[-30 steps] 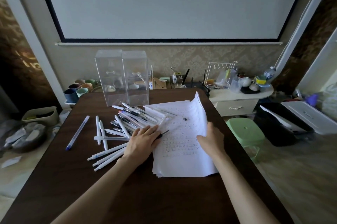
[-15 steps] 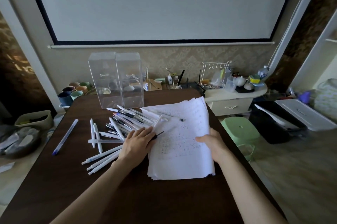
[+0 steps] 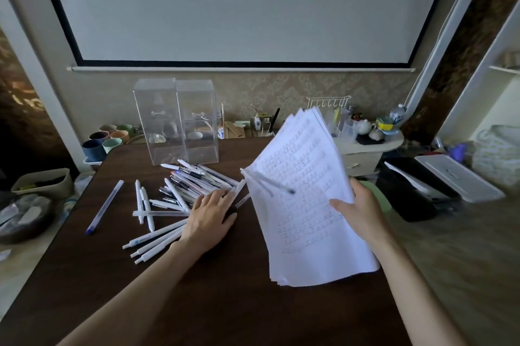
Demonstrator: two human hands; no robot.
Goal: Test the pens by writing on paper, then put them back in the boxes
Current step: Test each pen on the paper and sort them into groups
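My right hand (image 3: 357,210) grips the right edge of a stack of written paper sheets (image 3: 304,205), thumb on top, and holds it tilted up off the dark wooden table (image 3: 197,303). A white pen (image 3: 267,182) lies blurred on the tilted top sheet. My left hand (image 3: 211,213) rests flat, fingers straight, on the right side of a pile of several white pens (image 3: 180,191). A blue-tipped pen (image 3: 104,206) lies apart at the left. Two tall clear boxes (image 3: 176,120) stand at the table's back edge.
Coloured cups (image 3: 105,139) sit behind the table's back left corner. A white side shelf (image 3: 365,146) with a teapot and small items stands to the right, with a green stool (image 3: 377,193) partly hidden behind the paper. Bins and white lids lie on the floor at both sides.
My right hand has lifted the paper stack's right side off the table and tilted it toward the left. The pen on the paper is sliding. My left hand stays on the pens.
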